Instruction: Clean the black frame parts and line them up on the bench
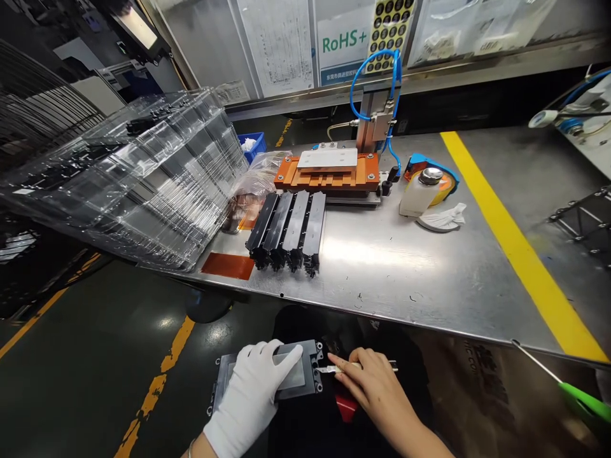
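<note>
My left hand (258, 381), in a white glove, grips a flat dark plastic part (298, 369) with small ring-shaped lugs along its ends. My bare right hand (370, 381) is closed round a slim light-coloured knife (329, 369). The blade's tip meets the right end of the part, between two lugs. Both hands are above the lap, in front of the bench edge. On the bench beyond, several long black plastic parts (300, 222) lie side by side in a row.
An orange press fixture (329, 172) with blue air tubing stands behind the row. Stacked clear trays (162, 178) fill the left side. A white bottle (420, 194) and a white cloth (443, 218) sit right of the fixture. A green-handled tool (582, 401) projects at the lower right.
</note>
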Tool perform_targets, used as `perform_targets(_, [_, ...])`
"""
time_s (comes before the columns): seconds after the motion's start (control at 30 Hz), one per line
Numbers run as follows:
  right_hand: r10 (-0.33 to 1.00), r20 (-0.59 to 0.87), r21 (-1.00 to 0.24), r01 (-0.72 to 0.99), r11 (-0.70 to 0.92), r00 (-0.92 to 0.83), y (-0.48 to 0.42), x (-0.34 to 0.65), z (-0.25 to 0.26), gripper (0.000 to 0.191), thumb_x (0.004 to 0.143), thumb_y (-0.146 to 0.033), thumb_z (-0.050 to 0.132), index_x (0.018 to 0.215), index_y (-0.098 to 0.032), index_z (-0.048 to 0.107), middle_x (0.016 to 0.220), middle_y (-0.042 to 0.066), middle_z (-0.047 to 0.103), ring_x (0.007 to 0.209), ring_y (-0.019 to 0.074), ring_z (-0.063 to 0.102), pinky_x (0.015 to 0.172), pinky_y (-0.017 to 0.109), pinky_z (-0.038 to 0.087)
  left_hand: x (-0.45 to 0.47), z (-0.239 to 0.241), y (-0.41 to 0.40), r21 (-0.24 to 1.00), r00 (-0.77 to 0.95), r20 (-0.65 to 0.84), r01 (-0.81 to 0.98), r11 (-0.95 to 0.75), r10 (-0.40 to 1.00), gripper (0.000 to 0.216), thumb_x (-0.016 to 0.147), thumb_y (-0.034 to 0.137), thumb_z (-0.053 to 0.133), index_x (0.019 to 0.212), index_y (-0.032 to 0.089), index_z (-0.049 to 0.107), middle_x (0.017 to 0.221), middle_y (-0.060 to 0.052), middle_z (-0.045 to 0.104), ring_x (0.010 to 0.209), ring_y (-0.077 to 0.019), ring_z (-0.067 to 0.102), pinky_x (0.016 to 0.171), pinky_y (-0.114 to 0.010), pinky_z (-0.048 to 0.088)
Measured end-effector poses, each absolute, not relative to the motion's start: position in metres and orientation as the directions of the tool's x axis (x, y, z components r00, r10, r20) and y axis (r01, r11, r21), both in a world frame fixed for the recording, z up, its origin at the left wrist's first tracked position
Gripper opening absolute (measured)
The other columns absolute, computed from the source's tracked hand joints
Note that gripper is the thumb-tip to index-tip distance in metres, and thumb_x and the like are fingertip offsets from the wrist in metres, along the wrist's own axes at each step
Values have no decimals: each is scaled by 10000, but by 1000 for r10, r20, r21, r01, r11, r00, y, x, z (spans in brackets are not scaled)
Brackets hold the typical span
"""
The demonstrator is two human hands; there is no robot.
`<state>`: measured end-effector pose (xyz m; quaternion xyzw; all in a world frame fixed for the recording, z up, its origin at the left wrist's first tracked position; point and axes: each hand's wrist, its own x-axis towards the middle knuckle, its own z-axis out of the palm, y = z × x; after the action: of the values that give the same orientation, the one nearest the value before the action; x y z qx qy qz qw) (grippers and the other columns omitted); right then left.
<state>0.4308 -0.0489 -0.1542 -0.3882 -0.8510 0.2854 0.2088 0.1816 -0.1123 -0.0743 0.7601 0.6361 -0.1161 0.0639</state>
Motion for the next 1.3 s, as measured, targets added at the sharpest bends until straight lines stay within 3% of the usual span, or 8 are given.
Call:
perform_targets(0.27, [696, 193, -566, 501, 655, -692, -39, 433, -146, 329, 1028, -407, 452, 1276, -320, 651, 854, 38, 627, 761, 188, 589, 695, 321, 461, 181, -65, -107, -89, 227, -309, 960, -266, 924, 836, 643, -19, 496, 1382, 367, 425, 1246, -136, 592, 1024, -315, 621, 832, -478, 482])
perform_targets(0.53, [648, 222, -540, 461, 704, -729, -29, 435, -140, 328, 1031, -369, 452, 1303, -311, 627, 903, 55, 637, 809, 201, 593, 733, 334, 476, 180, -42, -93, 6, 302, -433, 943, -333, 849, 908, 553, -14, 507, 1381, 348, 408, 1239, -113, 588, 993, -314, 607, 820, -474, 479])
perform_targets(0.87, [649, 205, -578, 445, 684, -733, -29, 436, -138, 335, 1031, -373, 455, 1330, -340, 602, 947, 57, 648, 842, 199, 612, 753, 344, 496, 170, -42, -91, 66, 412, -374, 906, -419, 831, 784, 593, 27, 539, 1302, 352, 451, 1219, -98, 577, 960, -296, 577, 819, -469, 473])
perform_targets(0.97, [730, 81, -701, 482, 526, -678, -40, 434, -133, 366, 1035, -444, 398, 1308, -340, 619, 939, 57, 680, 821, 211, 642, 738, 347, 509, 169, -52, -97, 89, 359, -336, 932, -350, 871, 831, 614, 24, 541, 1361, 366, 410, 1239, -99, 570, 990, -293, 577, 843, -474, 465])
perform_targets(1.07, [719, -261, -870, 480, 115, -645, -57, 430, -125, 422, 1043, -485, 328, 1121, -282, 691, 766, 11, 712, 668, 178, 674, 665, 290, 519, 171, -64, -105, 75, 270, -324, 963, -259, 907, 869, 596, -11, 531, 1376, 353, 413, 1249, -105, 574, 1009, -294, 585, 842, -462, 463])
perform_targets(1.13, [621, -457, -862, 488, -135, -636, -67, 424, -120, 459, 1040, -502, 304, 1019, -248, 685, 600, -24, 678, 510, 151, 640, 569, 251, 501, 172, -69, -108, 55, 219, -326, 976, -213, 920, 858, 605, -12, 539, 1373, 352, 430, 1263, -116, 576, 1023, -303, 591, 847, -466, 461])
perform_targets(1.2, [576, -535, -833, 501, -236, -618, -73, 418, -119, 463, 1028, -515, 313, 990, -226, 673, 522, -38, 646, 430, 139, 596, 516, 237, 476, 174, -72, -108, 56, 187, -332, 982, -178, 925, 843, 617, 5, 552, 1374, 360, 441, 1263, -121, 582, 1026, -307, 597, 852, -468, 460])
perform_targets(1.3, [593, -535, -833, 494, -249, -602, -76, 412, -120, 466, 1018, -516, 328, 962, -207, 671, 516, -35, 640, 430, 131, 586, 525, 230, 468, 175, -74, -109, 75, 165, -322, 986, -148, 932, 844, 620, 26, 557, 1380, 374, 446, 1265, -117, 586, 1034, -308, 595, 869, -469, 453])
